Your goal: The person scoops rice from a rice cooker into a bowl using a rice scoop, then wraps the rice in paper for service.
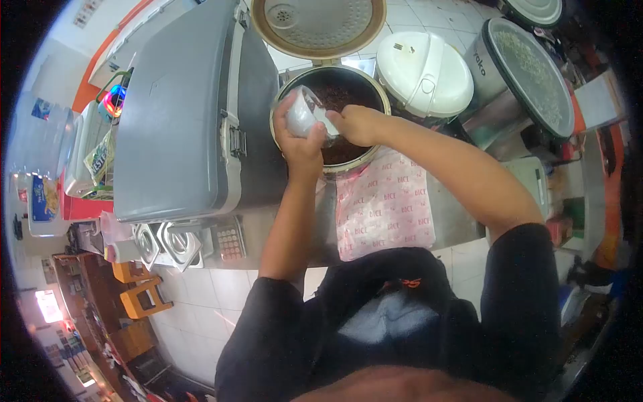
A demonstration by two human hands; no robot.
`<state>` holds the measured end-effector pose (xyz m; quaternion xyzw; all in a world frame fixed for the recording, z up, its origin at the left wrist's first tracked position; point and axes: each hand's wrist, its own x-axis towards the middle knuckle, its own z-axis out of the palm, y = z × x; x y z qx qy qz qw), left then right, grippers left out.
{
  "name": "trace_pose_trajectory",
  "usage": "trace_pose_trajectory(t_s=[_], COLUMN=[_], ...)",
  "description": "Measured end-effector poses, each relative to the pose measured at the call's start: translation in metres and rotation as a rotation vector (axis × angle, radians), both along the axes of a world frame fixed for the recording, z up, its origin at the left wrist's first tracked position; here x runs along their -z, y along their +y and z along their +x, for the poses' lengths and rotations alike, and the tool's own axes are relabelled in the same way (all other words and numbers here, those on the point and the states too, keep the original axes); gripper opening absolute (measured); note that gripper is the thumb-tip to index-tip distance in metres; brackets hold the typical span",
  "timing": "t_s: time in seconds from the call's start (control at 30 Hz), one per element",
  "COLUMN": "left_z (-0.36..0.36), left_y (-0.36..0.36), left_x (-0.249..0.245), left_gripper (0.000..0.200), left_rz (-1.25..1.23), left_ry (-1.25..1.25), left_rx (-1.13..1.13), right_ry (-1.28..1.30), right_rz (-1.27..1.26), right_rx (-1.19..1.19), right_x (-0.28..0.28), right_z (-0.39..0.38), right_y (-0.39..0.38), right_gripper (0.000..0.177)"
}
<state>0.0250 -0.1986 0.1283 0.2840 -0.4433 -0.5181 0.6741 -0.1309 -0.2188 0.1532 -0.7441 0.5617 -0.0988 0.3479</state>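
An open rice cooker [370,155] stands on the counter before me, with dark reddish-brown food inside and its lid [320,27] tipped back. Over its mouth, my left hand [301,149] grips a small white bowl [301,112], tilted toward the right. My right hand [360,125] is closed around a white rice paddle [324,122], whose blade is at the bowl's mouth. What lies inside the bowl is mostly hidden. A sheet of pink-and-white printed food paper [386,213] lies on the counter just in front of the cooker.
A large grey cooler box [177,114] with a latch stands close on the left. To the right are a second cooker with a white lid [425,74] and a big metal cooker with a glass lid [529,77]. Metal pan lids [179,244] rest at the counter's front left.
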Motion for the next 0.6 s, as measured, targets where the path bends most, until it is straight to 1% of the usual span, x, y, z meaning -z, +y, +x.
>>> trace_pose_trajectory(t_s=[0.03, 0.07, 0.1, 0.13, 0.17, 0.23, 0.3, 0.37, 0.4, 0.43, 0.47, 0.5, 0.53, 0.57, 0.6], left_z=[0.004, 0.007, 0.011, 0.014, 0.014, 0.014, 0.019, 0.019, 0.017, 0.016, 0.014, 0.014, 0.013, 0.013, 0.017], left_y=[-0.005, -0.008, -0.01, -0.015, -0.019, -0.028, -0.036, -0.042, -0.043, -0.043, -0.039, -0.04, -0.039, -0.038, -0.047], left_x=[0.002, 0.003, 0.002, -0.003, -0.008, -0.017, -0.022, -0.012, -0.005, 0.002, 0.004, 0.005, 0.005, 0.008, 0.021], left_gripper=[0.063, 0.065, 0.065, 0.064, 0.064, 0.063, 0.065, 0.065, 0.066, 0.067, 0.068, 0.068, 0.068, 0.069, 0.067], left_rz=[-0.095, -0.189, -0.184, -0.338, -0.496, -0.533, -0.593, -0.621, -0.39, -0.158, -0.116, -0.118, -0.048, 0.025, 0.073], left_ry=[-0.093, -0.184, -0.19, -0.358, -0.523, -0.506, -0.655, -0.651, -0.334, -0.02, 0.121, 0.122, 0.234, 0.346, 0.345], left_rx=[-0.046, -0.092, -0.075, -0.204, -0.334, -0.306, -0.32, -0.313, -0.154, 0.001, 0.07, 0.065, 0.098, 0.129, 0.104], right_ry=[-0.01, 0.005, 0.019, -0.089, -0.098, -0.102, -0.082, -0.207, -0.202, -0.034, 0.131, 0.295, 0.37, 0.371, 0.435], right_rz=[0.005, 0.212, 0.419, 0.473, 0.474, 0.579, 0.623, 0.427, 0.428, 0.28, 0.128, -0.027, -0.057, -0.05, -0.078], right_rx=[0.012, 0.031, 0.053, 0.03, 0.044, 0.034, 0.036, 0.097, 0.091, 0.012, -0.065, -0.14, -0.082, -0.088, -0.029], right_x=[-0.007, -0.022, -0.034, -0.039, -0.042, -0.044, -0.037, -0.032, -0.031, -0.031, -0.032, -0.032, -0.037, -0.045, -0.054], right_z=[0.003, 0.009, 0.012, 0.012, 0.014, 0.02, 0.019, 0.015, 0.011, 0.004, -0.004, -0.009, -0.009, -0.01, -0.013], right_y=[-0.001, -0.002, -0.001, -0.002, -0.006, -0.018, -0.021, -0.019, -0.021, -0.025, -0.028, -0.031, -0.027, -0.022, -0.018], right_gripper=[0.072, 0.071, 0.07, 0.065, 0.065, 0.064, 0.061, 0.051, 0.051, 0.046, 0.042, 0.039, 0.037, 0.037, 0.035])
